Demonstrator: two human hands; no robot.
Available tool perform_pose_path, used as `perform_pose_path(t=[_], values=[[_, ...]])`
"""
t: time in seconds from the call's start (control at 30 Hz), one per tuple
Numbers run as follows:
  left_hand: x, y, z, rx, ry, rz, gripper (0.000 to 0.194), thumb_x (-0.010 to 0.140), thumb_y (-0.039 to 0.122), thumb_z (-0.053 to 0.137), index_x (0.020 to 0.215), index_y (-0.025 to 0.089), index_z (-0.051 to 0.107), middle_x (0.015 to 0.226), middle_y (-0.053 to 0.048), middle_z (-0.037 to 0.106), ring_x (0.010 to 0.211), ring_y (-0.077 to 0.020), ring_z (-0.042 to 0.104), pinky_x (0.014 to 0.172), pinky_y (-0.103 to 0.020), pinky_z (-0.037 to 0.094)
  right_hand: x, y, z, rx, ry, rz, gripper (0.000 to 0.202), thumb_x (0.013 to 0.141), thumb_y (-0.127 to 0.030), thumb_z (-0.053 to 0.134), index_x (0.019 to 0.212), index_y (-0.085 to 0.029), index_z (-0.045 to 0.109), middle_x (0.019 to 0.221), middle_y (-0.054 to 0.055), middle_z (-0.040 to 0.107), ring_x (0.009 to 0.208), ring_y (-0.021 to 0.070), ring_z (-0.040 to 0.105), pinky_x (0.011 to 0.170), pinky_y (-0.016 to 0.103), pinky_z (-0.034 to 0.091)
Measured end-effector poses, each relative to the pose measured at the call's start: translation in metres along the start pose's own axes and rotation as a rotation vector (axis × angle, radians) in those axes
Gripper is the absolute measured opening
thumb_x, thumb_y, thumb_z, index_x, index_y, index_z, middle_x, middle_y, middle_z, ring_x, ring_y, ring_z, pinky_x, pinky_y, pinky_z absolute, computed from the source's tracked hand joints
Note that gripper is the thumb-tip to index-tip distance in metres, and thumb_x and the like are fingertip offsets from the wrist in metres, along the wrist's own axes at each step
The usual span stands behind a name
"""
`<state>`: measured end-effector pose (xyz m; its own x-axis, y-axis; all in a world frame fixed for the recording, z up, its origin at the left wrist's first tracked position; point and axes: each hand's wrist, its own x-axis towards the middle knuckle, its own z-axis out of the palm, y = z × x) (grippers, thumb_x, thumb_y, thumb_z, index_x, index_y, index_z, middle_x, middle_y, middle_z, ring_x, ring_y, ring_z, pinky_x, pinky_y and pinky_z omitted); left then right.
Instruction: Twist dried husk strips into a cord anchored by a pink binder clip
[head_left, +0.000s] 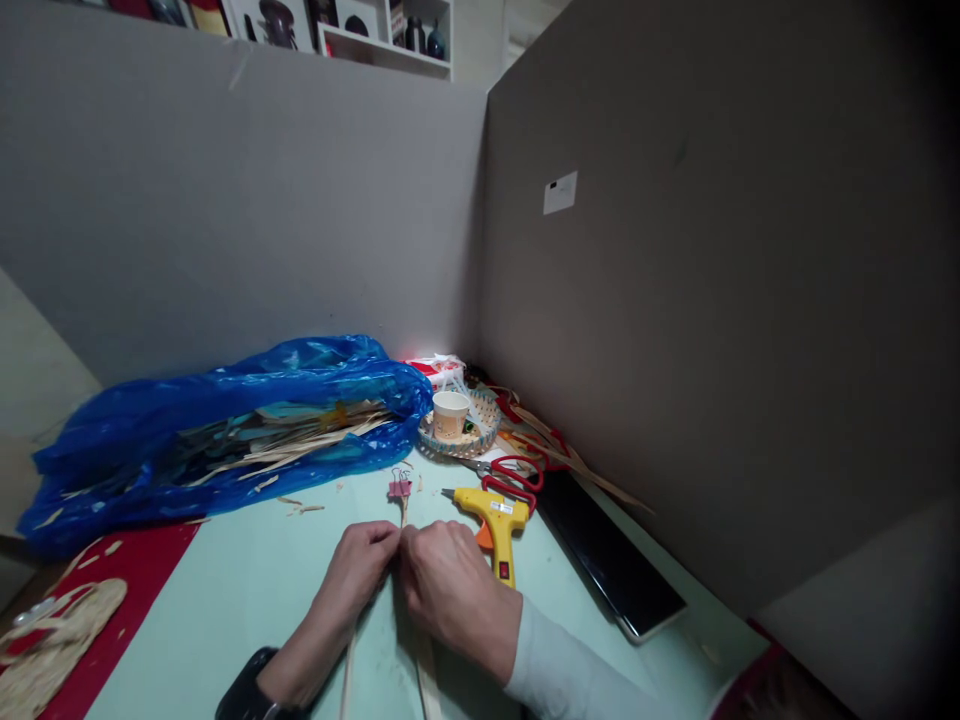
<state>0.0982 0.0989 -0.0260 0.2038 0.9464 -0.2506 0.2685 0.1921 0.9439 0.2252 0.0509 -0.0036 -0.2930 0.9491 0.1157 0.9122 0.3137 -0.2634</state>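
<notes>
One pink binder clip [400, 489] grips the far end of the pale flat strips [404, 513] on the worktop [247, 590], apparently to keep them together; just below it, the left hand [361, 562] and right hand [454, 590] pinch the strips, the right's contact partly hidden. Two strip tails [347, 672] run nearward, one from under each hand. I count one yellow glue gun [495, 515], just beside the right hand, presumably for reach, one pair of red-handled scissors [517, 474], and one paper cup [450, 415] standing in one woven basket [429, 442].
</notes>
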Motion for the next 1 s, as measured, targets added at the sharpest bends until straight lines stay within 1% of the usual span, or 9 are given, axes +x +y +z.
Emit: perform_pose_path(t=[0.13,0.23,0.33,0.4,0.47,0.6,0.8,0.9,1.0], values=[[-0.004,0.0,-0.001,-0.093,-0.047,-0.041,0.023,0.059,0.037,0.059,0.048,0.02,0.048,0.038,0.01,0.032,0.038,-0.0063,0.022,0.042,-0.023,0.011,-0.007,-0.01,0.008,-0.07,-0.043,-0.144,0.026,0.081,-0.008,0.046,0.103,-0.009,0.061,0.087,0.016,0.067,0.076,0.0271,0.063,0.061,0.034,0.036],[-0.006,0.001,-0.002,-0.147,-0.054,-0.064,0.025,0.058,0.039,0.064,0.054,0.018,0.053,0.044,0.009,0.04,0.04,-0.0057,0.028,0.042,-0.021,0.015,-0.008,-0.011,0.002,-0.024,-0.087,-0.154,0.023,0.084,-0.014,0.048,0.101,-0.011,0.063,0.088,0.015,0.068,0.074,0.0255,0.062,0.061,0.033,0.036],[-0.006,0.002,-0.004,-0.173,-0.065,-0.112,0.028,0.055,0.036,0.069,0.052,0.019,0.048,0.04,0.012,0.032,0.036,-0.0031,0.022,0.039,-0.019,0.012,-0.003,-0.003,-0.01,0.129,-0.037,-0.032,0.023,0.09,-0.029,0.047,0.086,-0.017,0.066,0.084,0.011,0.069,0.076,0.0234,0.062,0.065,0.031,0.037],[-0.005,0.003,-0.005,-0.186,-0.094,-0.138,0.029,0.054,0.038,0.07,0.053,0.019,0.049,0.038,0.013,0.028,0.035,-0.0018,0.017,0.038,-0.019,0.008,0.001,0.004,-0.013,0.237,0.066,0.086,0.026,0.092,-0.029,0.044,0.089,-0.017,0.066,0.091,0.011,0.068,0.085,0.0229,0.061,0.071,0.03,0.037],[-0.004,0.003,-0.007,-0.197,-0.127,-0.154,0.03,0.054,0.041,0.072,0.057,0.017,0.054,0.038,0.013,0.032,0.034,-0.0009,0.016,0.038,-0.018,0.007,0.006,0.011,-0.01,0.38,0.087,0.143,0.025,0.092,-0.028,0.044,0.098,-0.015,0.064,0.097,0.011,0.067,0.093,0.0224,0.059,0.075,0.029,0.037],[-0.003,0.004,-0.008,-0.194,-0.164,-0.142,0.033,0.053,0.043,0.073,0.063,0.017,0.055,0.04,0.011,0.038,0.034,-0.0007,0.019,0.038,-0.017,0.01,0.016,0.018,0.007,0.61,-0.053,0.143,0.022,0.091,-0.026,0.044,0.089,-0.015,0.063,0.078,0.005,0.066,0.078,0.0168,0.058,0.066,0.024,0.037],[-0.007,0.004,-0.009,-0.049,-0.207,-0.04,0.037,0.06,0.053,0.064,0.059,0.017,0.058,0.033,0.013,0.026,0.032,-0.0034,0.016,0.037,-0.02,0.009,0.026,0.023,0.014,0.639,-0.021,0.154,0.027,0.086,-0.02,0.047,0.061,-0.016,0.057,0.06,0.0,0.057,0.061,0.0116,0.048,0.058,0.022,0.03],[-0.01,0.004,-0.015,0.094,-0.191,0.003,0.038,0.063,0.054,0.058,0.059,0.016,0.061,0.035,0.007,0.042,0.03,-0.0057,0.021,0.037,-0.022,0.013,0.027,0.024,0.014,0.647,0.012,0.169,0.03,0.083,-0.017,0.048,0.053,-0.015,0.053,0.049,-0.003,0.044,0.053,0.0101,0.039,0.053,0.023,0.025],[-0.016,0.008,-0.022,0.263,-0.102,0.076,0.031,0.07,0.045,0.053,0.064,0.017,0.063,0.052,-0.003,0.064,0.035,-0.0106,0.036,0.042,-0.024,0.023,0.026,0.023,0.016,0.664,0.035,0.186,0.029,0.079,-0.012,0.049,0.05,-0.014,0.053,0.045,-0.004,0.039,0.049,0.0093,0.036,0.051,0.024,0.024]])
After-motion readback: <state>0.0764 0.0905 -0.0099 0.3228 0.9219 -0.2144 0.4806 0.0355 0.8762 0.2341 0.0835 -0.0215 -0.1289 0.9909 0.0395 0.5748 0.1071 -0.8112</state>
